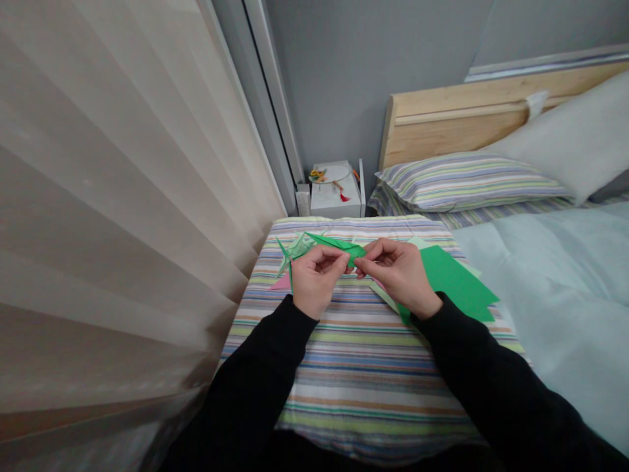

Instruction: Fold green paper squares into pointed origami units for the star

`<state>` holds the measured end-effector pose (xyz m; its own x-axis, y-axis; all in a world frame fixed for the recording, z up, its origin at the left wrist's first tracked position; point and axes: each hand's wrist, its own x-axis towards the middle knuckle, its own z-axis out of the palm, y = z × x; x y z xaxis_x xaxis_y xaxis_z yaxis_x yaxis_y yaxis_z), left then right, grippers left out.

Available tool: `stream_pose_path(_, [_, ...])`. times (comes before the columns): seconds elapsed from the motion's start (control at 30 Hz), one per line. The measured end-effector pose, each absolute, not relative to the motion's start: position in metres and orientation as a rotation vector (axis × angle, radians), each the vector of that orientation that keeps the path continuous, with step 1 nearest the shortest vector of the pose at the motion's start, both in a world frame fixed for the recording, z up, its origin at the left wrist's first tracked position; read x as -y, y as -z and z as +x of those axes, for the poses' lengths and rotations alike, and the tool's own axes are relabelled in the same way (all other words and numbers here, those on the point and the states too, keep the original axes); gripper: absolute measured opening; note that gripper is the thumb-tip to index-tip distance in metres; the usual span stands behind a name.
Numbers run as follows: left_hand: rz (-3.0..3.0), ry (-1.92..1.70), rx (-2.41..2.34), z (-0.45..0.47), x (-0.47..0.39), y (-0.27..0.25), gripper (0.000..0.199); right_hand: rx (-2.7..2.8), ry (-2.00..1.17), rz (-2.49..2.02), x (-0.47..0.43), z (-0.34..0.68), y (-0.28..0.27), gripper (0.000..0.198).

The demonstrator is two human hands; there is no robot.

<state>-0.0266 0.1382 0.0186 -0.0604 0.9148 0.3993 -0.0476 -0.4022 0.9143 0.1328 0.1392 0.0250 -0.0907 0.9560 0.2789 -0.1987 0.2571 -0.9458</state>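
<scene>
A folded piece of green paper (334,242) is pinched between both my hands above the striped cloth. It is long and narrow, with a pointed end toward the upper left. My left hand (317,275) grips it near the middle with thumb and forefinger. The right end is pinched by my right hand (397,272), whose fingertips nearly meet the left ones. Behind my left hand lie pale green folded paper pieces (299,248) and a pink paper corner (281,282). Beside my right wrist lie flat green paper sheets (457,282), with lighter green sheets partly under them.
A striped cloth (363,380) covers the surface before me. Pleated curtains (147,196) hang close on the left. A bed with a pale blue cover (550,262) adjoins on the right. Beyond stands a small white stand (334,208) with craft items on it.
</scene>
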Motion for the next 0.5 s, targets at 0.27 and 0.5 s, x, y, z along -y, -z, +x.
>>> stream_pose_path(0.27, [1.448,-1.673,-0.959,-0.025,-0.1374,-0.0158,0.037,1.24,-1.208,-0.798,-0.1383,0.1304,-0.0264,0.041])
stream_pose_path(0.5, [1.769,-1.585,-1.013,-0.0312,-0.1346,-0.0125,0.017,1.19,-1.201,-0.761,-0.139,0.13,-0.0263,0.035])
